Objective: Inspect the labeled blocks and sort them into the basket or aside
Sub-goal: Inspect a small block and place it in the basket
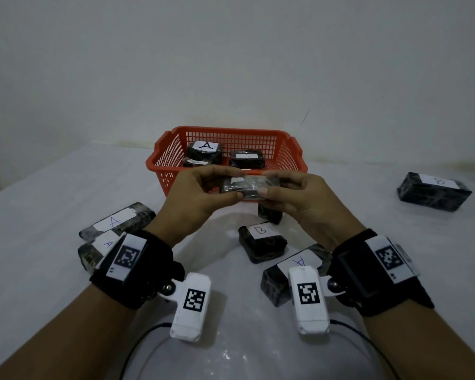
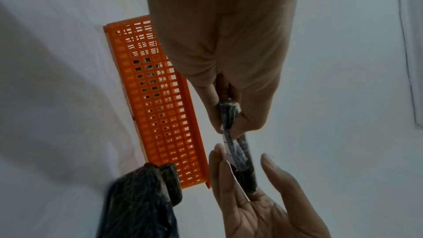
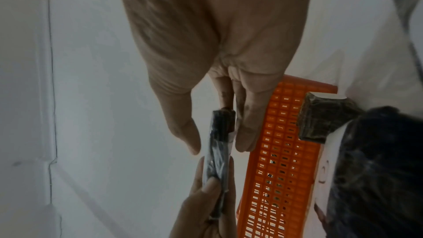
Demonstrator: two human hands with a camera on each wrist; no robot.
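Observation:
Both hands hold one thin dark wrapped block level in the air, just in front of the orange basket. My left hand pinches its left end between thumb and fingers, and my right hand pinches its right end. The left wrist view shows the block edge-on, with a white label strip along one side; the letter cannot be read. In the right wrist view the same block runs between the two hands. Two blocks marked A lie inside the basket.
On the white table, two A blocks lie at the left. A B block and an A block lie near my right wrist. Another dark block sits under my hands. A B block lies far right.

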